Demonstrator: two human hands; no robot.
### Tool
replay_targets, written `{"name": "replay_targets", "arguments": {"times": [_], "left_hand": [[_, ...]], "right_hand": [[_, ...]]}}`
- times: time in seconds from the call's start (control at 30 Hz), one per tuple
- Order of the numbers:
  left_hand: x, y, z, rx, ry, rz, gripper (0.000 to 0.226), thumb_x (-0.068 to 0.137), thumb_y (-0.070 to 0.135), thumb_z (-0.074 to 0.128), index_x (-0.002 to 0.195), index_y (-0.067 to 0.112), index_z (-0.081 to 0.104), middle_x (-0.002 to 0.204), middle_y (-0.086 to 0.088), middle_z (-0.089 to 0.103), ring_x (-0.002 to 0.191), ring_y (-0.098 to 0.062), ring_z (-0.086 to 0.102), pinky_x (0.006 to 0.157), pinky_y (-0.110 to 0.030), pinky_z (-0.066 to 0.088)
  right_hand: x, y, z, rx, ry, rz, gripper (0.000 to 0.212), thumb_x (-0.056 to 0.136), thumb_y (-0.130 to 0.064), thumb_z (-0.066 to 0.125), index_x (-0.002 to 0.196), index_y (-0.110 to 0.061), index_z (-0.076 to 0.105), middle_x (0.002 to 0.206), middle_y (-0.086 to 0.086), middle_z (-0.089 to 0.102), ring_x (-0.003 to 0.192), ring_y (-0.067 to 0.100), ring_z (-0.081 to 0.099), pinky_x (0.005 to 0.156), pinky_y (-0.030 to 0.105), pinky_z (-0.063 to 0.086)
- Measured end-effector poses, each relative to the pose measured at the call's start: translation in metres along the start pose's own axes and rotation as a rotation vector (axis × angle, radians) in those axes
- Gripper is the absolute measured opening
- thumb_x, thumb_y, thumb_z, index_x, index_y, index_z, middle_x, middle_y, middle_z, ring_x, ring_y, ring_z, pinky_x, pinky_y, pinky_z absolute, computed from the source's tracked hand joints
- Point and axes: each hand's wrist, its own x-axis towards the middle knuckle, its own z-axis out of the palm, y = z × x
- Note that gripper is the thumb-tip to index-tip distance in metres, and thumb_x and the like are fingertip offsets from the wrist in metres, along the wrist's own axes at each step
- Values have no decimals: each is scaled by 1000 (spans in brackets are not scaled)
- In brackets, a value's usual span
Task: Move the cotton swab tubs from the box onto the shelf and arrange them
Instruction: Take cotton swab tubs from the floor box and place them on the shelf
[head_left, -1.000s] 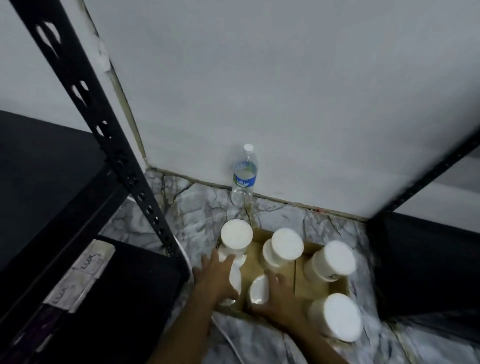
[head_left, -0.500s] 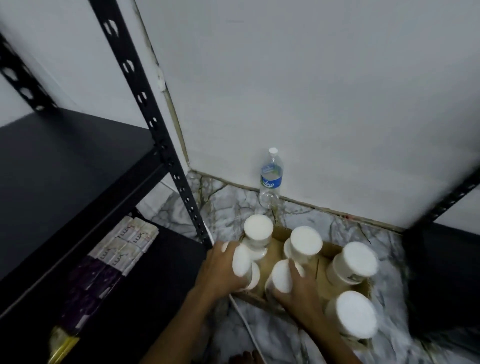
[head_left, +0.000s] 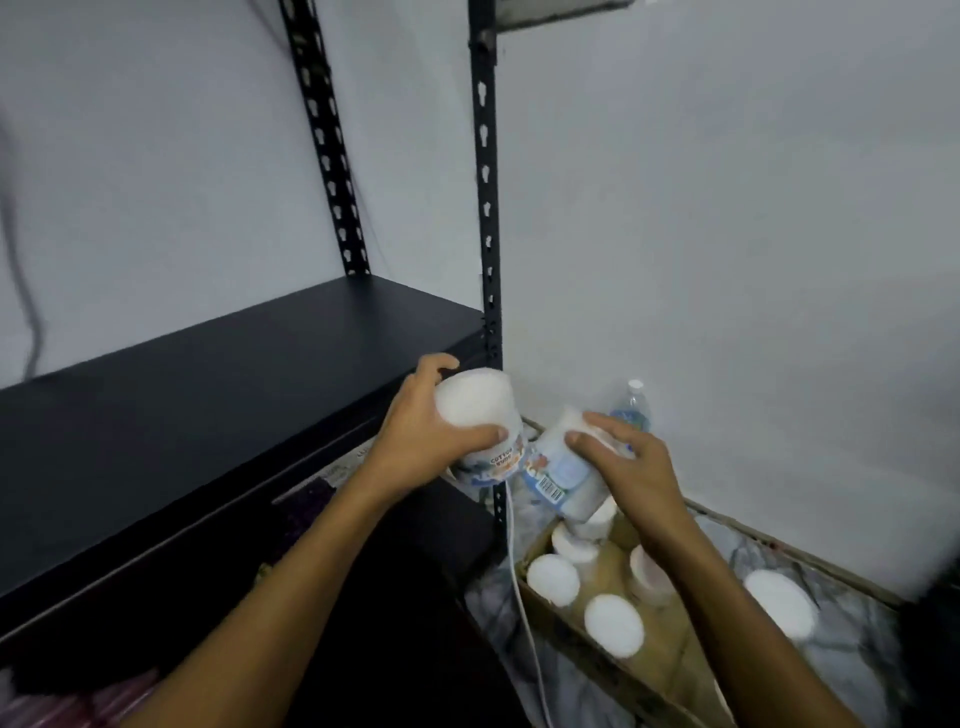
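A person's left hand (head_left: 415, 441) was wrapped around a white-lidded, round plastic tub of cotton swabs (head_left: 480, 415), fingers over the far side of the lid and thumb pressed on the near side, holding it in the air just beside the right front corner of the black metal shelf board (head_left: 218, 395). The tub tilted with its lid toward the camera, and its printed label faced down and to the right. The right hand (head_left: 634, 467) was clamped on a second white tub with a pale blue label and barcode (head_left: 558, 467), fingers spread along its upper side; this tub lay tilted, close to horizontal, right of the shelf board and above the brown cardboard box (head_left: 618, 670). The two held tubs were almost touching at their labelled sides, though contact could not be confirmed.

The box sat on the grey marbled floor (head_left: 852, 639), below and to the right of the shelf board. Several more white-lidded tubs (head_left: 613, 623) stood inside it, and one tub (head_left: 779, 608) stood at its far right edge; whether in or beside the box could not be told. A clear plastic water bottle with a white cap (head_left: 632, 402) stood against the pale wall (head_left: 727, 208), right of the shelf's black perforated upright post (head_left: 485, 208). A white cable (head_left: 519, 571) hung down just beside the box. Purple packets (head_left: 306, 504) lay on the level beneath the shelf board.
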Motion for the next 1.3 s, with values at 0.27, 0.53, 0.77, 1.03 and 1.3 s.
{"name": "replay_targets", "arguments": {"times": [0.27, 0.53, 0.77, 1.03, 1.3], "left_hand": [[-19, 42, -109, -6, 240, 25, 49, 50, 53, 79, 92, 38, 58, 116, 1, 55, 101, -16, 58, 75, -30, 53], [-50, -3, -191, 196, 383, -130, 40, 62, 34, 86, 95, 30, 63, 117, 3, 53, 103, -15, 54, 74, -23, 49], [-93, -60, -249, 519, 700, -288, 54, 61, 55, 78, 106, 29, 64, 123, 2, 48, 111, -21, 49, 90, -37, 47], [-132, -83, -317, 659, 756, -516, 68, 75, 58, 62, 131, 21, 53, 118, -5, 42, 112, -26, 47, 97, -39, 42], [-189, -137, -371, 614, 901, -521, 52, 80, 29, 67, 122, 41, 39, 121, -3, 37, 109, -23, 46, 89, -32, 42]], "right_hand": [[7, -98, 62, 8, -189, -247, 35, 72, -37, 78, 104, -25, 69, 107, -3, 67, 92, 7, 65, 75, 22, 53], [11, -123, 174, -142, -340, -445, 36, 73, -32, 80, 104, -17, 68, 101, -12, 56, 87, -8, 56, 67, 4, 42], [7, -121, 282, -384, -492, -612, 61, 67, -58, 73, 119, -29, 61, 137, -2, 35, 122, 20, 38, 95, 30, 38], [-4, -151, 380, -412, -985, -662, 52, 77, -19, 64, 127, -25, 54, 131, 2, 44, 106, 18, 52, 87, 29, 47], [-64, -141, 497, -249, -947, -786, 55, 82, -38, 69, 132, -26, 47, 111, 0, 41, 94, 18, 54, 87, 32, 49]]}}
